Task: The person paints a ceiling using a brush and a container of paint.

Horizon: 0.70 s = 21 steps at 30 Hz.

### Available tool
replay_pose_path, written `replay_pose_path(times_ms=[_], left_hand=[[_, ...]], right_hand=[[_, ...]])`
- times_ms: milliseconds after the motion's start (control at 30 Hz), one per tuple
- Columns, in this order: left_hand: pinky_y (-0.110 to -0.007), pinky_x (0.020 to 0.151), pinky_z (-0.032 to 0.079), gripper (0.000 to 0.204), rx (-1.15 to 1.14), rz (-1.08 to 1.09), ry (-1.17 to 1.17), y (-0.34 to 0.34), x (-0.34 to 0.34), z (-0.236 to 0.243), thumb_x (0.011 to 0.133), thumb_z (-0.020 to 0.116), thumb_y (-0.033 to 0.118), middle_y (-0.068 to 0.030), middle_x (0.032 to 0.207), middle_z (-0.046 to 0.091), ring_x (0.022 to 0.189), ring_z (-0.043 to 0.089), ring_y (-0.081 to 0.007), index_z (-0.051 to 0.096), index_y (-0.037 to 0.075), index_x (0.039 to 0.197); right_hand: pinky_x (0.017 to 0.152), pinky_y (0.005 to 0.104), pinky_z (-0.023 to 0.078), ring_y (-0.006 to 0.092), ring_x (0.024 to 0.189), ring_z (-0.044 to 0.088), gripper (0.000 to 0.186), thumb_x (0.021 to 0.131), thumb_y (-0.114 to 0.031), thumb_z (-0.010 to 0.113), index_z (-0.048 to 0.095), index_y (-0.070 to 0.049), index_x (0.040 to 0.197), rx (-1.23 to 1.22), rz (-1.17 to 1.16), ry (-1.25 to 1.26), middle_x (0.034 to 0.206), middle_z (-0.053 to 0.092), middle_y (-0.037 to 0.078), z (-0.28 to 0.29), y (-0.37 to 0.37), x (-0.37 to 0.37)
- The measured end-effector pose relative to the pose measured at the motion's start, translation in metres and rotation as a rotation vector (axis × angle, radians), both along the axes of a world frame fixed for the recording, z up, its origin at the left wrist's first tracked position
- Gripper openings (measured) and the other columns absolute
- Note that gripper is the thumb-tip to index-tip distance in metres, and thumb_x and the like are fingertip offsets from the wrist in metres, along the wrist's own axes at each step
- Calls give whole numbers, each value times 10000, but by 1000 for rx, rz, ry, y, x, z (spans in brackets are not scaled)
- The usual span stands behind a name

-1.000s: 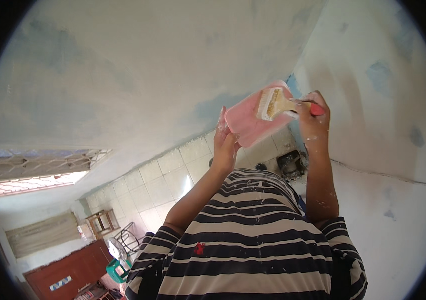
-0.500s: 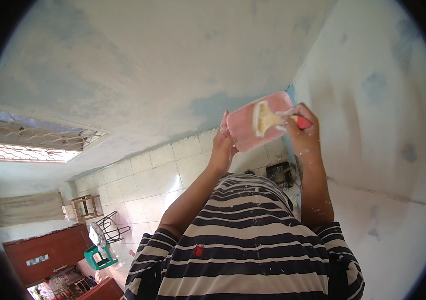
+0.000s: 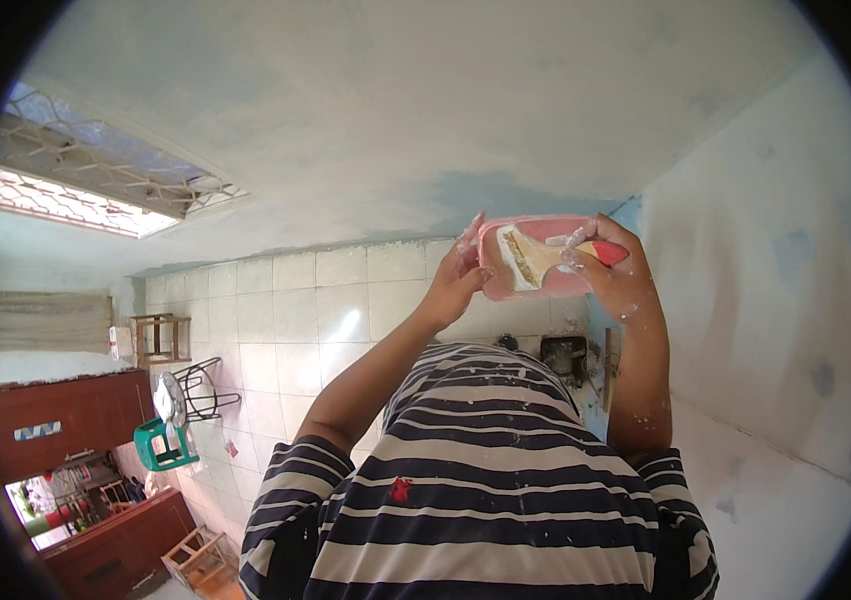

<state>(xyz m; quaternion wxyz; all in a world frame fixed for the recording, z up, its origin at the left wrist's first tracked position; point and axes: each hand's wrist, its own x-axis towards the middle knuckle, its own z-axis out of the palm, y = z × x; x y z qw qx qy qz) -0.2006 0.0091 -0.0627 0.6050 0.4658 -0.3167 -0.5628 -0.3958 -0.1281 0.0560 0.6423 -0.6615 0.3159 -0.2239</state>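
A shallow pink plastic tray (image 3: 568, 284) is held up in front of my chest, with my left hand (image 3: 461, 277) closed on its left end. White paste smears the fingers of that hand. Across the tray lies a putty knife (image 3: 538, 260) with a broad flared blade, white paste along its edge and a red-ended handle. My right hand (image 3: 614, 268) grips this handle at the tray's right end, its fingers also spotted white. How much paste is inside the tray cannot be told.
Patchy whitish-blue walls (image 3: 366, 150) meet in a corner beyond the tray. Below is a tiled floor (image 3: 286, 330) with a dark square container (image 3: 566, 357) near my right side. Farther left stand a green stool (image 3: 161, 445), a black metal-framed chair (image 3: 208, 388) and a wooden stool (image 3: 161, 338).
The tray has come down slightly and levelled from its tilt, shifting a little right. Both hands moved with it, the putty knife still over it. My view has turned somewhat.
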Motion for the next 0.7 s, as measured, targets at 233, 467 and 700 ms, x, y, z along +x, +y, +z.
replay_pose_path(times_ms=[233, 467, 700], left_hand=[[-283, 918, 462, 822, -105, 109, -11, 29, 55, -1, 864, 518, -7, -112, 1262, 573, 1066, 559, -164, 121, 95, 1576], [-341, 855, 524, 953, 25, 241, 94, 44, 94, -3, 890, 515, 36, -141, 1249, 558, 1044, 581, -162, -147, 204, 1555], [-406, 924, 518, 974, 130, 169, 14, 54, 148, -21, 908, 532, 58, -190, 1353, 473, 1166, 542, -247, -187, 229, 1542]], right_hand=[[779, 296, 479, 165, 801, 577, 101, 830, -35, 641, 613, -20, 926, -405, 28, 209, 897, 677, 121, 5, 33, 64], [751, 222, 455, 77, 811, 524, 77, 879, 29, 624, 583, 19, 943, -241, -147, 146, 898, 632, 41, 3, 60, 115], [748, 225, 461, 83, 831, 550, 59, 901, 21, 621, 594, 50, 945, -168, -369, 57, 887, 615, 29, -37, 81, 146]])
